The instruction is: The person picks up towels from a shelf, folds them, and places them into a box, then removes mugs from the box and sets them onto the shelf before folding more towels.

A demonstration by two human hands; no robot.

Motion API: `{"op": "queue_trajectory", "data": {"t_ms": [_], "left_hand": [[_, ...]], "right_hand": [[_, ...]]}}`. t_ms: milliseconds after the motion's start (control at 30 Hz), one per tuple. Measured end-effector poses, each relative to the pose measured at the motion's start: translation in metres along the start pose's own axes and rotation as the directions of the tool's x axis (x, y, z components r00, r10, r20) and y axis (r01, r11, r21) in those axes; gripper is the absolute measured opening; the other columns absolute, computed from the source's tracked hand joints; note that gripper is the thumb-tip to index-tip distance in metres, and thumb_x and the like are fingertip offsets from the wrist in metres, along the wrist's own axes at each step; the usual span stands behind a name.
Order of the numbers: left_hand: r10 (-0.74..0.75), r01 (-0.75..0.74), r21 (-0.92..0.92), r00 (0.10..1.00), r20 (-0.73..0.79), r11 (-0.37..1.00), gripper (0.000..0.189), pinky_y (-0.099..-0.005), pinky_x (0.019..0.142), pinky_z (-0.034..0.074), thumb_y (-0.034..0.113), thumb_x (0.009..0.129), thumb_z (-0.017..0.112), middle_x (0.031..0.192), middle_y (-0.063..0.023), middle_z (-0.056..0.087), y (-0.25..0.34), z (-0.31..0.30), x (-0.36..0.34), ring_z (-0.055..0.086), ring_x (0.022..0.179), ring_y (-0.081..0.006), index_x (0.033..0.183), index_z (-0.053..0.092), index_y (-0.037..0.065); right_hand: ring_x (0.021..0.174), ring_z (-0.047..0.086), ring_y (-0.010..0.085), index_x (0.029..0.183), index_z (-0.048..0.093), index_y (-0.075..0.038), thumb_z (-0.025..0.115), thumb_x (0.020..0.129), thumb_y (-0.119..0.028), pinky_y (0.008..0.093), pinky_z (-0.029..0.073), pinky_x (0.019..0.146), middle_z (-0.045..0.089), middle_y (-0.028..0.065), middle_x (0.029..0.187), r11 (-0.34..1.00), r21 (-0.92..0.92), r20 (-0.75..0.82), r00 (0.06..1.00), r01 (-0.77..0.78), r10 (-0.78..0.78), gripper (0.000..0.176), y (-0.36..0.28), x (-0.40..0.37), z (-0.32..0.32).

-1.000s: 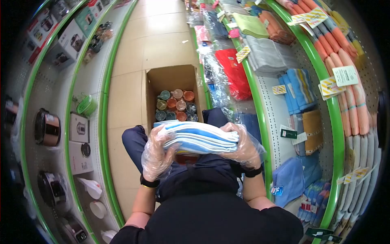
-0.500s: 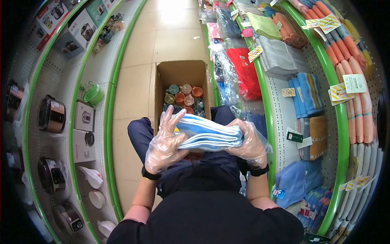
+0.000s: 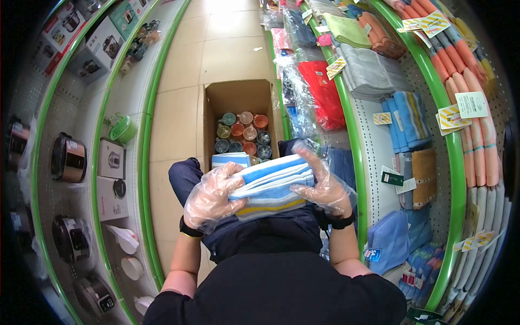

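Note:
Both my hands wear clear plastic gloves and hold a folded stack of blue, white and yellow striped towels (image 3: pixel 271 187) over my lap. My left hand (image 3: pixel 208 197) grips the stack's left end, fingers curled over the top. At the right end my right hand (image 3: pixel 322 187) presses on the stack with its fingers spread. Another folded striped towel (image 3: pixel 230 158) lies just behind the stack, at the near end of a cardboard box (image 3: pixel 237 97).
The open box on the tiled aisle floor holds several coloured cups (image 3: pixel 242 138). Green-edged shelves run on both sides: folded and rolled towels (image 3: pixel 403 116) on the right, cookers (image 3: pixel 67 158) and boxed appliances on the left. Bagged goods (image 3: pixel 295 103) lie beside the box.
The towel stack has tilted, so its yellow and blue striped side now faces up. My left hand closed over the left end, and my right hand's fingers spread out on top.

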State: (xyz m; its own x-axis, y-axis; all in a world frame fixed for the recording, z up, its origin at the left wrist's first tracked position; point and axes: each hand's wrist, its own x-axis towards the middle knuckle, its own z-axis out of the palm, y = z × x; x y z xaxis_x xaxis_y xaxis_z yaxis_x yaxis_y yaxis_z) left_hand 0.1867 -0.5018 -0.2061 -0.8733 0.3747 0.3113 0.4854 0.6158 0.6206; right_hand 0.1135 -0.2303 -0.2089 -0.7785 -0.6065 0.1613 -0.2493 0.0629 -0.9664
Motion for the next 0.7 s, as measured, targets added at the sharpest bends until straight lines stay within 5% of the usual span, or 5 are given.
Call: {"op": "queue_trajectory", "data": {"t_ms": [167, 233, 367, 433, 700], "left_hand": [[0.015, -0.015, -0.007, 1.000, -0.016, 1.000, 0.028, -0.0424, 0.077, 0.048, 0.014, 0.064, 0.071, 0.103, -0.0157, 0.057, 0.005, -0.007, 0.005, 0.058, 0.089, -0.0356, 0.084, 0.055, 0.003], [0.029, -0.029, -0.008, 0.999, -0.024, 1.000, 0.028, -0.0428, 0.078, 0.048, 0.014, 0.064, 0.071, 0.104, -0.0155, 0.057, 0.005, -0.008, 0.005, 0.057, 0.091, -0.0358, 0.084, 0.055, 0.003], [-0.019, 0.018, 0.033, 1.000, 0.024, 0.999, 0.030, -0.0436, 0.082, 0.046, 0.017, 0.066, 0.071, 0.105, -0.0162, 0.057, 0.002, -0.006, 0.003, 0.057, 0.093, -0.0357, 0.087, 0.057, 0.002], [-0.009, 0.008, 0.043, 0.999, 0.038, 0.999, 0.031, -0.0436, 0.082, 0.046, 0.019, 0.067, 0.071, 0.104, -0.0164, 0.058, 0.002, -0.006, 0.003, 0.057, 0.093, -0.0356, 0.089, 0.058, 0.002], [-0.062, 0.052, 0.181, 0.997, 0.047, 0.982, 0.031, -0.0424, 0.083, 0.048, 0.021, 0.070, 0.072, 0.101, -0.0166, 0.061, 0.013, 0.002, 0.001, 0.060, 0.091, -0.0352, 0.092, 0.060, 0.003]], "right_hand": [[0.106, 0.053, 0.0189, 0.118, 0.052, -0.007, 0.080, 0.070, -0.012, 0.0312, 0.042, 0.091, 0.057, 0.0088, 0.115, 0.983, -0.184, 0.086, 0.996, -0.018, 0.034, 0.056, -0.010, 0.003, -0.002], [0.104, 0.055, 0.0210, 0.108, 0.054, -0.006, 0.081, 0.068, -0.015, 0.0321, 0.043, 0.090, 0.057, 0.0107, 0.112, 0.986, 0.084, 0.047, 0.989, -0.141, 0.137, 0.049, -0.004, 0.002, 0.000], [0.102, 0.056, 0.0229, 0.097, 0.056, -0.006, 0.081, 0.067, -0.016, 0.0325, 0.043, 0.090, 0.056, 0.0116, 0.108, 0.987, 0.070, 0.032, 0.989, -0.144, 0.142, 0.041, 0.008, 0.001, -0.001], [0.092, 0.060, 0.0294, 0.087, 0.058, -0.003, 0.080, 0.068, -0.013, 0.0354, 0.046, 0.085, 0.059, 0.0138, 0.104, 0.976, -0.091, 0.007, 0.980, 0.198, -0.198, 0.031, 0.010, 0.007, 0.000], [0.083, 0.061, 0.0310, 0.086, 0.058, -0.005, 0.073, 0.076, -0.020, 0.0378, 0.046, 0.074, 0.061, 0.0126, 0.088, 0.963, -0.267, -0.023, 0.999, 0.041, -0.049, 0.023, -0.005, 0.003, 0.007]]}}
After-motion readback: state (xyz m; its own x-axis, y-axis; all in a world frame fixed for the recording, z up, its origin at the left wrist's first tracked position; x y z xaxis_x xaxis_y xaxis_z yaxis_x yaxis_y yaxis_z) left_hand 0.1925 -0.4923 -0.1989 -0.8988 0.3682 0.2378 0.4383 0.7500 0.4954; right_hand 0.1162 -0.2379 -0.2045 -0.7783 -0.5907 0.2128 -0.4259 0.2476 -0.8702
